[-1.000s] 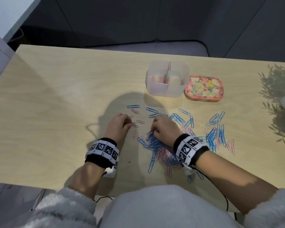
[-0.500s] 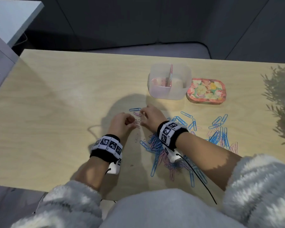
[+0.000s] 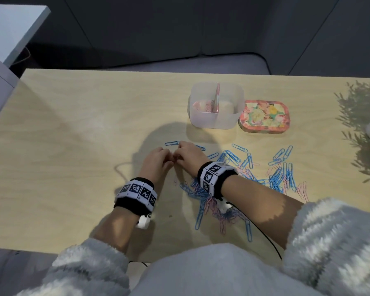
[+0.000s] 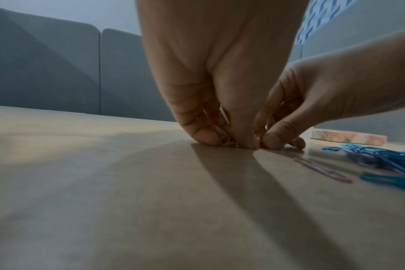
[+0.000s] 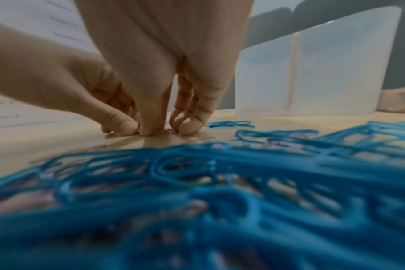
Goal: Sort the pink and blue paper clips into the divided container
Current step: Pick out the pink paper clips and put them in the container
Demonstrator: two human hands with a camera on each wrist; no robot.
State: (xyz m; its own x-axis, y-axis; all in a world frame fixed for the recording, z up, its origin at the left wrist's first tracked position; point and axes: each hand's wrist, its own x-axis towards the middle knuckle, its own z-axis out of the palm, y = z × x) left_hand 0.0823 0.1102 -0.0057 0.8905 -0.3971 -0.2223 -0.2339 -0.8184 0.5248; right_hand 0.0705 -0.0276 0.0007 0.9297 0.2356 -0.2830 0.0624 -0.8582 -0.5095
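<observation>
Moved off the tangled heap of paper clips [image 3: 214, 199] since a second ago, the right hand [image 3: 188, 155] now meets the left hand [image 3: 156, 160] fingertip to fingertip on the pale wooden surface [image 3: 73, 146], with that heap left behind the right wrist. Both sets of fingers [image 4: 204, 135] are curled down and bunched together, tips pressed to the wood; the left-wrist view shows a sliver of pink wire, apparently pink paper clips [image 4: 227, 141], caught under the left fingertips, while what the right fingers pinch is too small to tell. Working tip against tip likely lets one hand steady or pass the thin clips that lie too flat to lift alone. One blue paper clip [image 3: 172, 143] lies just beyond the fingers, more blue ones fan out to their right, and a lone pink clip [image 4: 321, 170] rests near the left wrist. Farther ahead and to the right of the fingers stands the translucent divided container [image 3: 216, 121], open-topped for dropping clips in; its left compartment holds a few pink clips, the right looks empty. Beside it, touching or nearly so, sits the floral lid [image 3: 264, 116]. Most clips remain unsorted.
</observation>
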